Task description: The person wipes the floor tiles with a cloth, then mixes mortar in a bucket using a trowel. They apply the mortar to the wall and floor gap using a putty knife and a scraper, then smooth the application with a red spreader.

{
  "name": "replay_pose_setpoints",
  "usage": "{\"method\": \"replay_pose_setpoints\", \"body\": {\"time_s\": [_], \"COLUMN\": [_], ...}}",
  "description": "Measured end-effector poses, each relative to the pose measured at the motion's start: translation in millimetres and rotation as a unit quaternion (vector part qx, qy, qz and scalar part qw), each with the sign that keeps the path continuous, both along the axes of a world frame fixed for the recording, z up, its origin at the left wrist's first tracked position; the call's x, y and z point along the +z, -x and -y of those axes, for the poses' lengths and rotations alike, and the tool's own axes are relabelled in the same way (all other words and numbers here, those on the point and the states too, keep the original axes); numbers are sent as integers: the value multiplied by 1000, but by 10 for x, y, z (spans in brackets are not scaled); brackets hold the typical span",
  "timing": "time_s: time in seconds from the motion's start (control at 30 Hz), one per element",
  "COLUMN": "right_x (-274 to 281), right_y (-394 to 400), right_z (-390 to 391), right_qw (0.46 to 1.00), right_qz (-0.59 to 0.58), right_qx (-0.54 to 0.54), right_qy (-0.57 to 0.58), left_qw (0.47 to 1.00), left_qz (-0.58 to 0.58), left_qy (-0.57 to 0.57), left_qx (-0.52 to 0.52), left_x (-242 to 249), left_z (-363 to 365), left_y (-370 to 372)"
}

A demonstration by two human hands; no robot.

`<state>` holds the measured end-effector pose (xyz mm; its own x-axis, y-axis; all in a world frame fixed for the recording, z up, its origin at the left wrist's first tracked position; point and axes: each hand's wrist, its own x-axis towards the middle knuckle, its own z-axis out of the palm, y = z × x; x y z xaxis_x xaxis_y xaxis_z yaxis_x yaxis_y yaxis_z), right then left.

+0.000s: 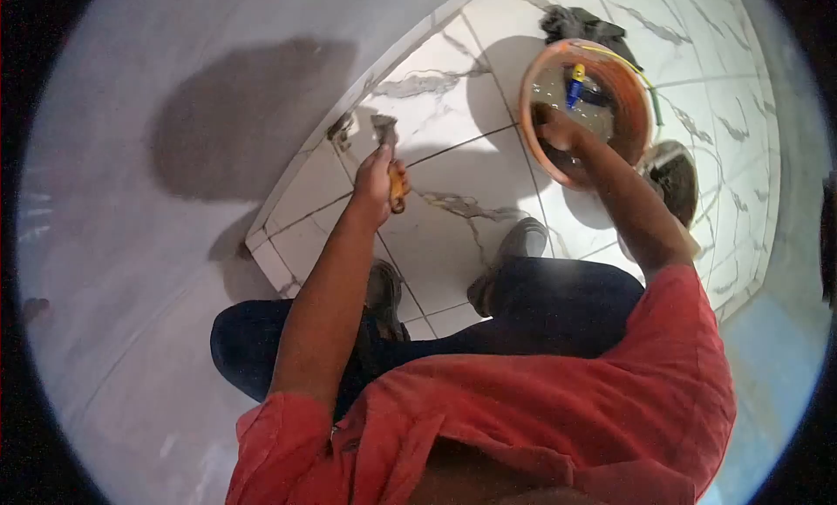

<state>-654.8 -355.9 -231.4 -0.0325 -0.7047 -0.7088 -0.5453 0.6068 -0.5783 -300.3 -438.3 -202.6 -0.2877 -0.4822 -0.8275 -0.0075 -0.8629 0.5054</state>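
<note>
The left grip [377, 181] closed round a scraper [385, 128] pointing to twelve o'clock. Between two and three o'clock from it stood a bucket [639, 122], the right grip [561, 128] nearer, dipped inside; whether pinching anything, I couldn't tell.

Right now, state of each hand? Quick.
Left hand: closed, holding a scraper by its orange handle.
Right hand: down in the orange bucket; fingers unclear, can't tell open or closed.
</note>
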Motion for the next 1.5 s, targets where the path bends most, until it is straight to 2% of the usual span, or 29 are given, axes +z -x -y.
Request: {"method": "replay_pose_setpoints", "body": {"time_s": [0.07, 0.13, 0.2, 0.23, 0.3, 0.33, 0.37, 0.43, 0.47, 0.53, 0.7, 0.77, 0.8, 0.83, 0.9, 0.97, 1.03, 1.07, 1.13, 1.17, 1.23, 1.27, 1.33, 1.37, 1.4, 1.43, 1.47, 1.5], "right_x": [-263, -394, -71, 20, 200, 665, 589, 360, 357, 316, 289, 418, 588, 584, 690, 725, 678, 686, 674, 595, 419, 551, 630, 712, 819, 1028, 1257, 1325], "right_y": [119, 162, 229, 265, 340, 122, 168, 435, 470, 506, 747, 713, 545, 447, 600, 607, 659, 626, 477, 439, 566, 464, 345, 424, 236, 81, -76, -111], "right_z": [-43, -112, -40, -56, -83, -41, -144, -384, -472, -527, -503, -451, -404, -421, -451, -527, -587, -578, -519, -588, -707, -654, -694, -734, -571, -375, -146, 21], "right_qw": [997, 985, 991, 992, 951, 965, 967, 967, 969, 973, 965, 939, 916, 912, 910, 887, 859, 857, 760, 763, 805, 790, 772, 768, 793, 798, 833, 866], "right_qz": [-7, -135, -132, -76, 29, -10, -9, -47, -48, -163, -218, -202, -168, -175, -51, -54, 69, 65, 260, 259, 175, 245, 255, 283, 263, 292, 325, 269], "right_qx": [56, 43, -5, -101, -307, -262, -254, -211, -206, -72, -77, -188, -288, -299, -378, -418, -460, -461, -545, -541, -527, -517, -535, -549, -509, -477, -377, -330], "right_qy": [60, 102, 17, -2, -18, 17, 11, 136, 131, 146, 123, 205, 222, 220, 161, 189, 213, 220, 239, 241, 207, 220, 230, 171, 206, 225, 242, 263], "left_qw": [1000, 997, 996, 995, 993, 987, 980, 978, 976, 976, 973, 977, 980, 981, 990, 989, 978, 981, 982, 980, 979, 979, 980, 981, 981, 980, 981, 981], "left_qz": [-10, -38, -46, -61, -58, -81, -106, -107, -109, -104, -113, -110, -108, -110, -44, -51, -114, -118, -124, -135, -140, -137, -135, -143, -146, -154, -140, -136], "left_qy": [4, -14, -22, -26, -42, -54, -61, -60, -60, -66, -46, -44, -49, -53, -103, -29, -67, -57, -60, -69, -73, -80, -64, -47, -30, -23, -15, -11], "left_qx": [27, 60, 78, 80, 93, 124, 155, 169, 178, 180, 193, 177, 161, 148, 90, 136, 159, 140, 131, 127, 129, 132, 135, 122, 126, 127, 133, 141], "left_x": [-113, -132, -137, -169, -314, -355, -397, -495, -517, -535, -555, -543, -535, -559, -727, -570, -590, -599, -573, -599, -618, -633, -725, -754, -743, -696, -603, -599], "left_z": [-33, 5, 3, -16, -63, -69, -41, 1, -17, -15, -62, -23, -28, -24, 10, -29, 1, 8, 31, 0, 2, -21, -77, -58, -4, -9, -6, -18], "left_y": [32, 102, 94, 56, -36, -59, -71, -92, -106, -126, -212, -244, -263, -332, -314, -177, -164, -148, -137, -180, -130, -162, -213, -235, -307, -297, -266, -275]}}
